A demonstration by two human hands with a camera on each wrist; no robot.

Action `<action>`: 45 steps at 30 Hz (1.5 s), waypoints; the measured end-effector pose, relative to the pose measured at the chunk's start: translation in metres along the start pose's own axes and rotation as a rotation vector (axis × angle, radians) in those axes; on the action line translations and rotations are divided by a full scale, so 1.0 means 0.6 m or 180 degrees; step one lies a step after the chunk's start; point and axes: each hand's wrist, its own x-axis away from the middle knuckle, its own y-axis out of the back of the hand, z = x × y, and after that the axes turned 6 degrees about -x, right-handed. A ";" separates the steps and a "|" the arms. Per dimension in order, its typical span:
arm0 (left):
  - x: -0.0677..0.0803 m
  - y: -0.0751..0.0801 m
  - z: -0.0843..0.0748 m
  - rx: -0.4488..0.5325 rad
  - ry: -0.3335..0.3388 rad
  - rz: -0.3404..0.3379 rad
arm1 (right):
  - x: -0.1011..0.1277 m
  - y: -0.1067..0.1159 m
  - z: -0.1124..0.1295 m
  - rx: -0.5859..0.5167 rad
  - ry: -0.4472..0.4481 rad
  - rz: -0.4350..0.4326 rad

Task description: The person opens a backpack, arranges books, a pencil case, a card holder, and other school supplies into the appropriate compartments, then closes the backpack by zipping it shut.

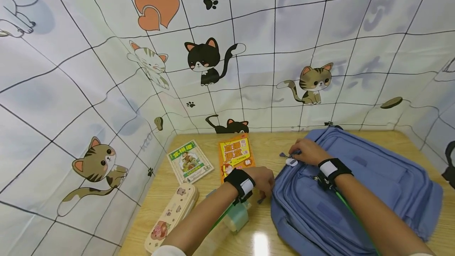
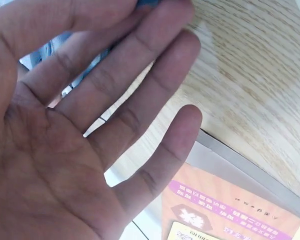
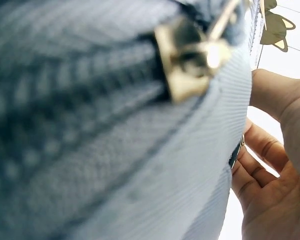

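Note:
A blue backpack (image 1: 359, 185) lies on the table to the right. My right hand (image 1: 308, 152) is at its upper left edge, fingertips pinching a dark blue zipper pull (image 1: 296, 152) close to a white tag (image 1: 291, 162). In the right wrist view, backpack fabric hides those fingertips, and a gold zipper slider (image 3: 185, 62) sits close to the camera. My left hand (image 1: 264, 181) is beside the bag's left edge, with a dark zipper pull (image 1: 261, 200) at its fingertips. The left wrist view has thumb and index meeting over a bit of blue, the other fingers (image 2: 125, 125) extended.
An orange book (image 1: 236, 151) and a white-and-green book (image 1: 190, 161) lie at the back. A cream pencil case (image 1: 172, 218) with printed pictures is at the left. A pale green object (image 1: 237, 217) stands partly under my left forearm. A cat-patterned curtain (image 1: 256, 58) surrounds the table.

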 end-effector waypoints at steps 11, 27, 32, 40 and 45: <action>-0.011 0.017 0.013 0.0167 -0.0241 0.0188 | 0.016 0.031 0.032 0.0174 -0.0111 -0.0098; -0.048 0.027 0.048 0.0826 0.0094 0.0029 | 0.093 -0.079 0.283 0.1761 0.1273 -0.0349; -0.067 0.008 0.043 0.0753 0.0123 0.0180 | 0.098 -0.101 0.279 0.1900 0.1183 -0.0374; -0.071 0.009 0.041 0.0341 -0.0125 0.0006 | 0.102 -0.099 0.272 0.2005 0.1237 -0.0367; -0.070 0.017 0.039 0.0223 -0.0161 -0.0073 | 0.117 -0.088 0.274 0.1867 0.1341 -0.0378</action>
